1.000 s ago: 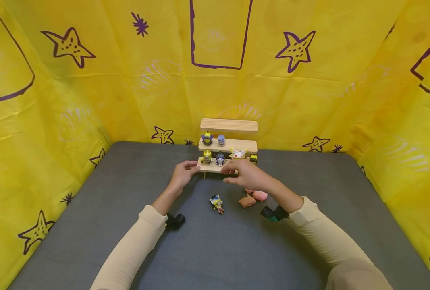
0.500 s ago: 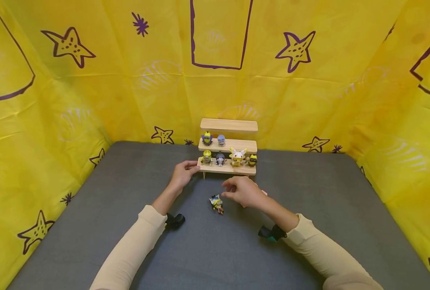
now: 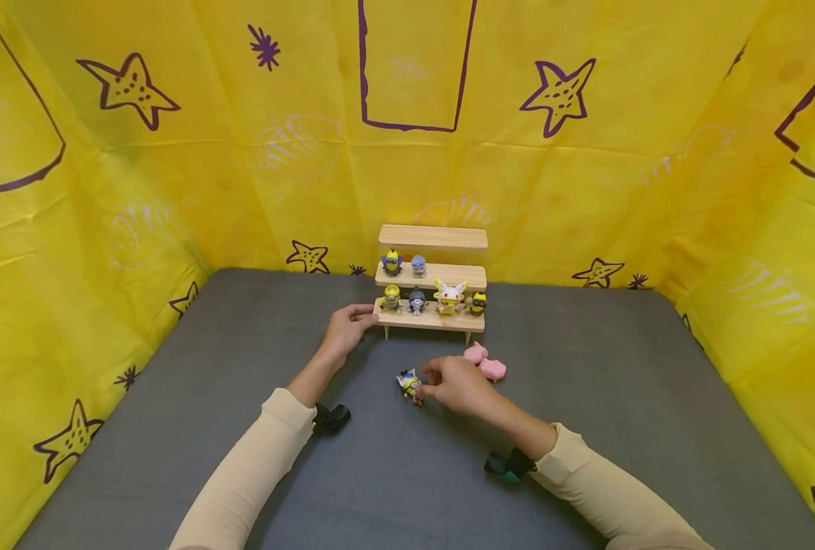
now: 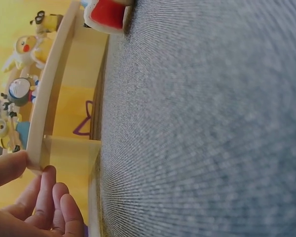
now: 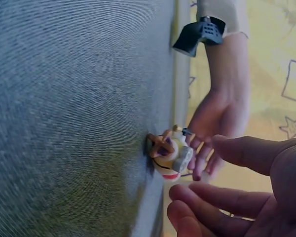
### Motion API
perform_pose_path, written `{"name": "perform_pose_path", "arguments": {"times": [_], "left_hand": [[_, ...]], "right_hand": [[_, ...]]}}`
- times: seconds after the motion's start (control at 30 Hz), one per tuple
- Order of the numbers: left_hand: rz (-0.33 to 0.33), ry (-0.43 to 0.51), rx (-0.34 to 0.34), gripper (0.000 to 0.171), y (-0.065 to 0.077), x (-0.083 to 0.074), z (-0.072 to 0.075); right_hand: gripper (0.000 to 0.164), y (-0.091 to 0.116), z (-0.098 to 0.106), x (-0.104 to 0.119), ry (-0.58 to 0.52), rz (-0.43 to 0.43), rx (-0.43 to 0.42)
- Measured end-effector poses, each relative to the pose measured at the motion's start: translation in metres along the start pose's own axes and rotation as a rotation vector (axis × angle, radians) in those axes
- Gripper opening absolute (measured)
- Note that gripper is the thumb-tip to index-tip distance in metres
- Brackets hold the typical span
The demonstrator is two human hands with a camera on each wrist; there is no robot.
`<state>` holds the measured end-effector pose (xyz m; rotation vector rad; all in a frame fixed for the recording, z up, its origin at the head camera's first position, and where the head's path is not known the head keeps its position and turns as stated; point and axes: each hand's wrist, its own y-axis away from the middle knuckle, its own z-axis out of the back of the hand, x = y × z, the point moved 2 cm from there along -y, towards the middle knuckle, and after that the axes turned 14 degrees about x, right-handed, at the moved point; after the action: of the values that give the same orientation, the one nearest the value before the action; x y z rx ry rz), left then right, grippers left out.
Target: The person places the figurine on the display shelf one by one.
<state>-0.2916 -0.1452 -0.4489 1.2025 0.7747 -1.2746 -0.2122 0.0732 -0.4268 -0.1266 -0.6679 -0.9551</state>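
In the head view my left hand point(image 3: 347, 331) grips the left end of the bottom tier of a three-tier wooden display stand point(image 3: 428, 318). The left wrist view has the thumb over the board's end and curled fingers point(image 4: 49, 182) under it. A small yellow minion figurine point(image 3: 409, 383) with goggles lies on the grey cloth before the stand. My right hand point(image 3: 458, 382) reaches down at its right side. Seen from the right wrist, thumb and fingers are spread apart, with the figurine point(image 5: 168, 155) just beyond the fingertips and nothing between them.
Several figurines stand on the bottom tier, among them a white-and-yellow horned one point(image 3: 450, 296). Two more, a yellow one point(image 3: 392, 263) and a blue one point(image 3: 418, 265), are on the middle tier. Pink pig figurines point(image 3: 493, 370) lie right of the right hand. Yellow curtains point(image 3: 283, 191) surround the table.
My right hand has drawn back from the bottom tier, past the pigs, and come down to the lying minion figurine. The left hand has stayed at the stand's end.
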Motion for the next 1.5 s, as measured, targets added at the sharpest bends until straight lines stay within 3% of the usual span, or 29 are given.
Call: {"name": "perform_pose_path", "arguments": {"times": [0.4, 0.83, 1.13, 1.5], "left_hand": [[0.022, 0.008, -0.004, 0.034, 0.001, -0.002, -0.001], [0.028, -0.008, -0.012, 0.034, 0.001, 0.001, -0.001], [0.047, -0.003, -0.007, 0.035, 0.002, -0.001, 0.000], [0.032, 0.003, 0.002, 0.035, 0.002, 0.000, 0.000]], "right_hand": [[0.019, -0.002, -0.011, -0.003, 0.087, -0.086, -0.017], [0.021, -0.003, -0.023, 0.002, 0.137, -0.033, -0.071], [0.022, -0.005, -0.024, 0.002, 0.128, -0.008, -0.061], [0.010, -0.005, -0.023, 0.000, 0.116, 0.009, -0.093]]}}
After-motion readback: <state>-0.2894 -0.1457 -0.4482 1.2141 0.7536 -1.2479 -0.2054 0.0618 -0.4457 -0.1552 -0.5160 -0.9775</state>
